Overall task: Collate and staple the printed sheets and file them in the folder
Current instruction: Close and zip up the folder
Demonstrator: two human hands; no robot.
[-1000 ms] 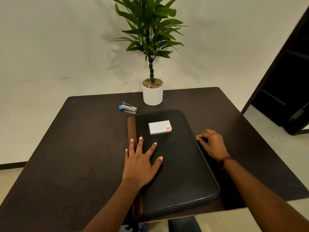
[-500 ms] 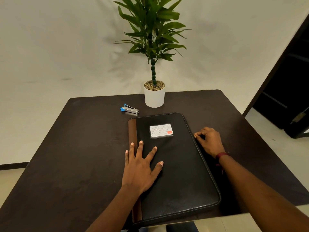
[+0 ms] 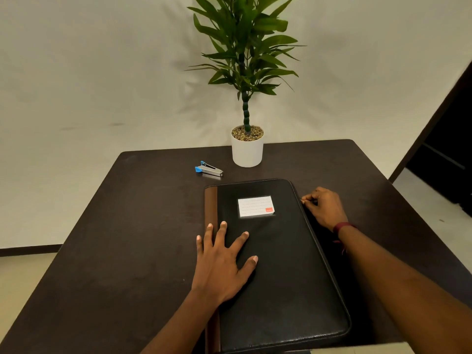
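**— Which step are you on?**

— Getting the folder [image 3: 275, 264] open, I'd judge. It lies closed and flat on the table [image 3: 143, 226] in front of me. My left hand [image 3: 219, 267] rests on the cover beside the brown spine, fingers straight and spread, gripping nothing, only pressing down. My right hand [image 3: 324, 208] sits at the folder's right edge near the far corner. Its fingers are curled, with thumb and forefinger pinching something tiny that I take for the zip pull [image 3: 303, 200].

**— And next?**

— Probably drawing that pull round the corner while the left hand stops the folder sliding. The stapler [image 3: 209, 169] lies untouched beyond the folder, near the potted plant [image 3: 247, 149].

**— Anything you can't make out?**

— No printed sheets show anywhere, and I can't tell whether they're inside. The pull is barely a glint, and the zip itself is lost in the dark edge. My left forearm covers the spine's near end.
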